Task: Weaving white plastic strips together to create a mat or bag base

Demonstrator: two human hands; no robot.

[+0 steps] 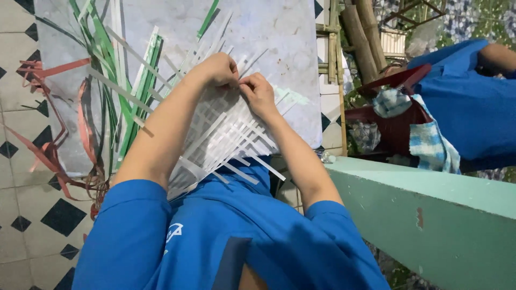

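A partly woven mat of white plastic strips (226, 134) lies on a pale mottled board (279, 37), with loose strip ends fanning out toward my lap. My left hand (217, 70) rests on the far edge of the weave, fingers curled and pinching a white strip. My right hand (259, 94) is right beside it, fingertips touching the left hand's and pinching the same spot of the weave. Both blue short sleeves (215, 241) fill the lower view.
Loose green strips (137, 91) and red strips (51, 150) lie on the board's left side, above a black-and-white tiled floor (32, 225). A mint-green low wall (430, 215) runs at right. Beyond it are a red chair with checkered cloth (424, 139), bamboo poles (363, 37) and another person in blue (473, 96).
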